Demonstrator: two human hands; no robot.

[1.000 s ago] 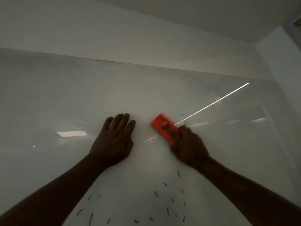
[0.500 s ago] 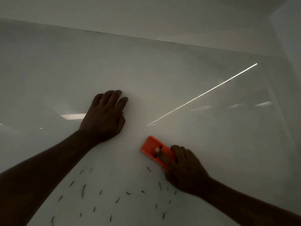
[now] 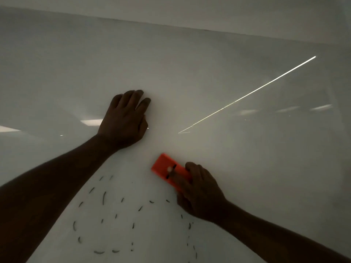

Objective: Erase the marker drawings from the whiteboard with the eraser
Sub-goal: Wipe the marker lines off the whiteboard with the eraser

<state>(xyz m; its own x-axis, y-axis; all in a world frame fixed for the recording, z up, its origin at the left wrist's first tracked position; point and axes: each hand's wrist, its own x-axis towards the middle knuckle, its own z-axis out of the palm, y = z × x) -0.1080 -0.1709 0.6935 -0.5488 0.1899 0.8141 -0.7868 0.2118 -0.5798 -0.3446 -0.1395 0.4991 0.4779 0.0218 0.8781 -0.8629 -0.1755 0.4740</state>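
— So, progress? 
— Upper whiteboard (image 3: 209,73) clean; dash marks (image 3: 104,198) remain low. 
— Hands? 
— Right hand (image 3: 201,194) grasps the eraser (image 3: 167,168) on the board above them; left hand (image 3: 125,120) rests loose, holding nothing.

Your two forearms are bare from the frame edge to the wrist, with no sleeve showing. Your left hand (image 3: 124,120) and right hand (image 3: 200,194) carry no glove, ring, watch or band. Dim lighting leaves finer detail of the fingers (image 3: 140,97) unreadable.
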